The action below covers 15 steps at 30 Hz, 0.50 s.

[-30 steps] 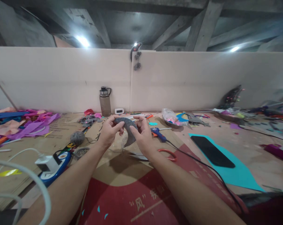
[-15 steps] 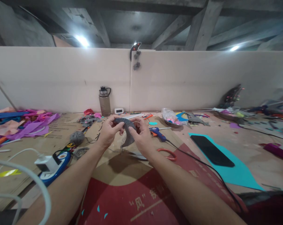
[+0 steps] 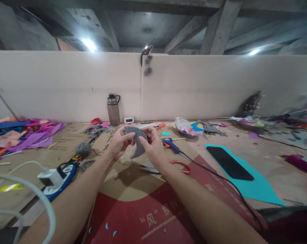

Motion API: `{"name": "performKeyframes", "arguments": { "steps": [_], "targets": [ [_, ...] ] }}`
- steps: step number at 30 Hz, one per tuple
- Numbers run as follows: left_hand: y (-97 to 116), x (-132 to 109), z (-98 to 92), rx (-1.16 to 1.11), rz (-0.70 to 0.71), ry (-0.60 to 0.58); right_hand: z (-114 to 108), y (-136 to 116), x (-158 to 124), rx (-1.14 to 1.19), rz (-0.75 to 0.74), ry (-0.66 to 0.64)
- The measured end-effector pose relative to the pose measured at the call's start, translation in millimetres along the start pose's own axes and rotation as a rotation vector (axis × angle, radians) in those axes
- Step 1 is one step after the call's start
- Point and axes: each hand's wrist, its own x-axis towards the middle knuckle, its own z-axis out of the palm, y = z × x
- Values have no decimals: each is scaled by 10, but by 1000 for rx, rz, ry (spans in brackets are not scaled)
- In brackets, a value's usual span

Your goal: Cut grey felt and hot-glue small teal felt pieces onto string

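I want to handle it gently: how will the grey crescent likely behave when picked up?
The grey crescent is probably fairly stiff: its lower tip juts unsupported between the left hand and right hand without visible sagging. It looks flat and small, so likely light. Its fine, yarn-like lines suggest it isn't very slippery.

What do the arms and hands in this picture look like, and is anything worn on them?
They're human. The left hand and right hand wear no gloves. The left forearm and right forearm show no sleeve, watch or bracelet. Rings can't be made out.
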Motion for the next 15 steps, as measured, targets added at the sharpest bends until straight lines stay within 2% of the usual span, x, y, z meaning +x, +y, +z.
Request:
{"name": "performKeyframes", "arguments": {
  "steps": [8,15],
  "targets": [
    [-13,56,-59,-53,101,132,-2,154,38,-22,21,14],
    [-13,74,-60,-149,82,196,14,102,37,39,23,7]
  ]
}}
